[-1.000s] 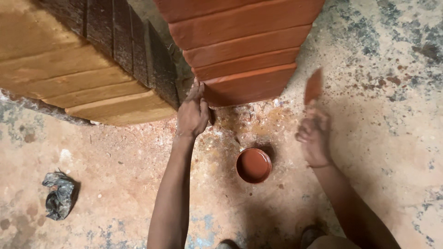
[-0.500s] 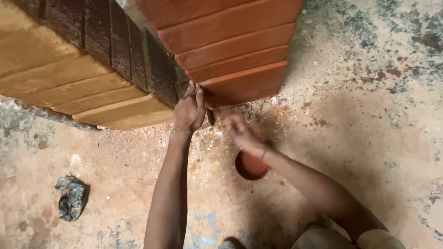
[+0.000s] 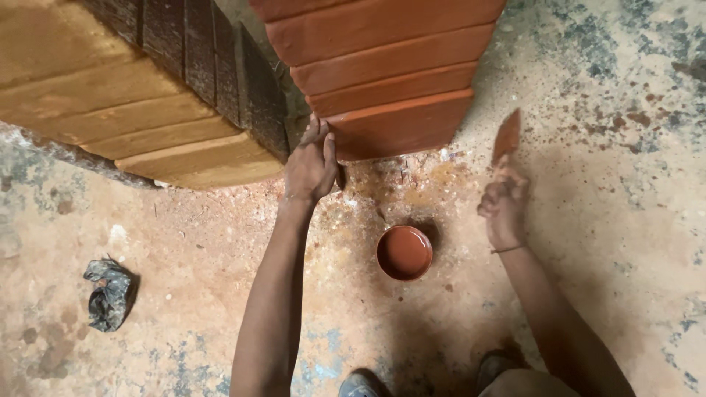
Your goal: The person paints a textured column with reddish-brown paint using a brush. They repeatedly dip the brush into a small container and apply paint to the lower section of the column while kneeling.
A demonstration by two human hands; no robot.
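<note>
Two hands at work. Right hand (image 3: 504,206): risen from over the bowl half a second ago, now right of it, fingers clamped on a red-stained brush (image 3: 507,134) held upright. Left hand (image 3: 311,165): unchanged, fingers together, pressed against the lower corner of the red-painted slatted panel (image 3: 390,73). Round bowl (image 3: 404,252): on the floor (image 3: 625,220) between both forearms, holding red-brown paint. Crumpled dark rag (image 3: 109,292): floor, far left.
</note>
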